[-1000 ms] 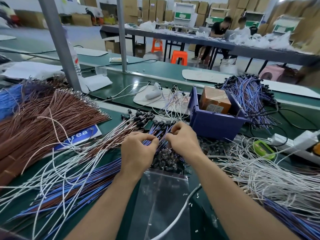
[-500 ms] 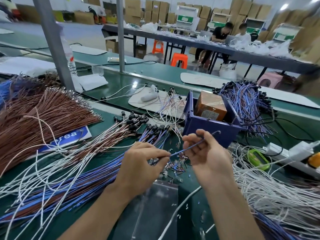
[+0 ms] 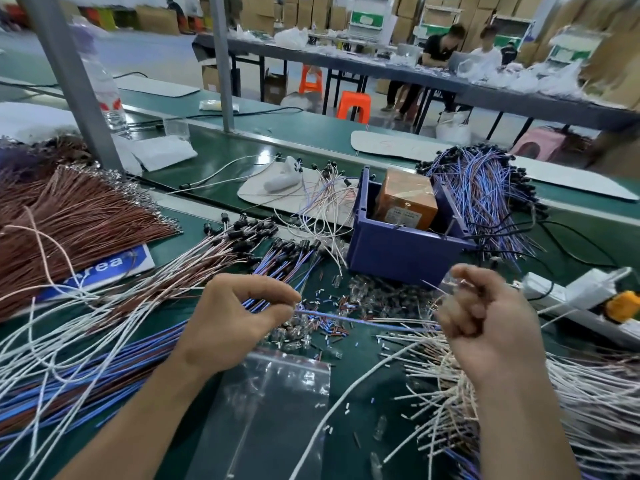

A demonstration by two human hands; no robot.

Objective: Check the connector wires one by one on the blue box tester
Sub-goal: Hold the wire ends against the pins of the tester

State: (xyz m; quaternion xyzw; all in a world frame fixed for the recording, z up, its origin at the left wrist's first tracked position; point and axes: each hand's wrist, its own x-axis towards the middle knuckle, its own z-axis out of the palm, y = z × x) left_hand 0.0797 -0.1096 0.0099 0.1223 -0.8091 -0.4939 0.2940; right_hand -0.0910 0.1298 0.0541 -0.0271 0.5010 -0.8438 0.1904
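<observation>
1. A worker's left hand (image 3: 235, 320) pinches a single blue wire (image 3: 363, 320) between thumb and forefinger above a green tabletop (image 3: 242, 150) crowded with cable stock.
2. The wire stretches nearly level across to the right hand (image 3: 485, 323), whose curled fingers close round its other end; that hand is blurred, so the exact grip is hard to make out.
3. The blue box (image 3: 398, 258) stands just beyond the hands, a little right of centre, with an orange-brown carton (image 3: 405, 199) sitting inside it.
4. Neither hand touches the box.
5. Beneath the stretched wire lies a scatter of small loose parts (image 3: 329, 306), and nearer the camera a clear zip bag (image 3: 270, 410) lies flat.
6. A fan of blue and brown leads with black connectors (image 3: 287, 251) spreads just left of the box.
7. Further left lies a thick pile of brown wires (image 3: 69, 220).
8. White wires (image 3: 588, 393) heap up on the right, under and beside the right forearm.
9. A tangle of blue and purple wires (image 3: 485, 195) lies behind the box.
10. A white power strip (image 3: 571, 292) lies at the right edge.
11. In the background, two seated people (image 3: 443, 46) work at a long table, with orange stools (image 3: 353, 105) in front of it.
</observation>
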